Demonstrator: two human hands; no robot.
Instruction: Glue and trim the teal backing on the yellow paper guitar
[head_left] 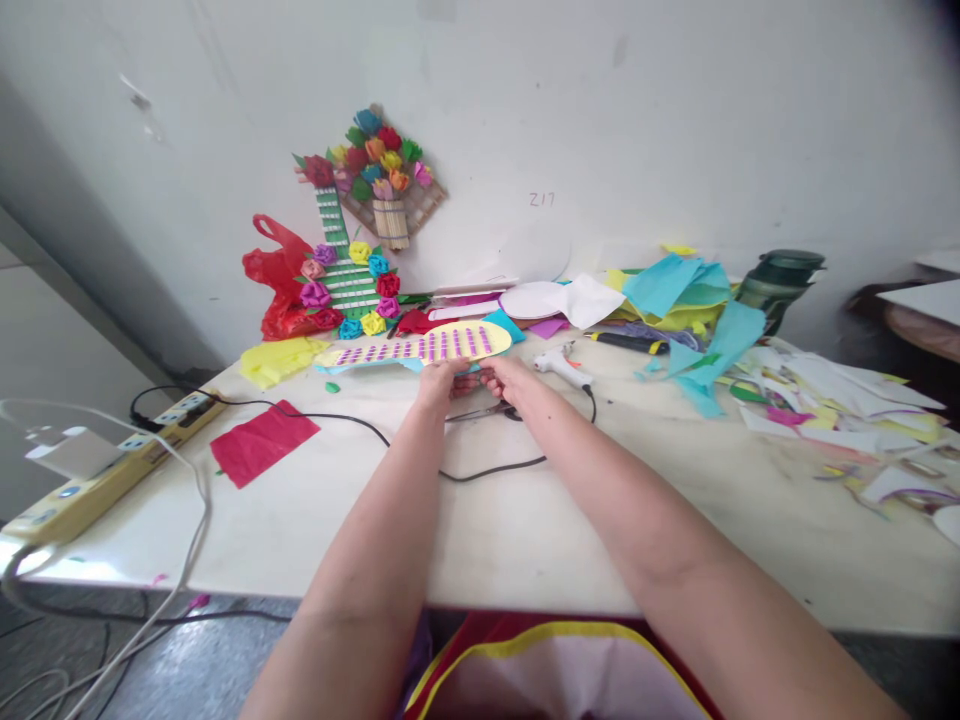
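A guitar-shaped paper craft (457, 345), pale yellow with rows of purple strips and light blue paper along its lower edge, is tilted over the far middle of the table. My left hand (444, 380) is closed on its near edge. Right beside it, my right hand (501, 379) has its fingers curled at the same edge, close to the wide rounded end. Below the hands lie scissors (480, 412), partly hidden by my right hand. A white glue gun (564, 366) rests just right of my right hand, its black cord looping across the table.
At the left are a red paper sheet (265, 443), yellow crepe paper (281, 360) and a power strip (112, 480). A green guitar craft with paper flowers (349, 280) leans at the back. A cutter (628, 343), paper scraps (840, 400) and a dark bottle (780, 285) occupy the right.
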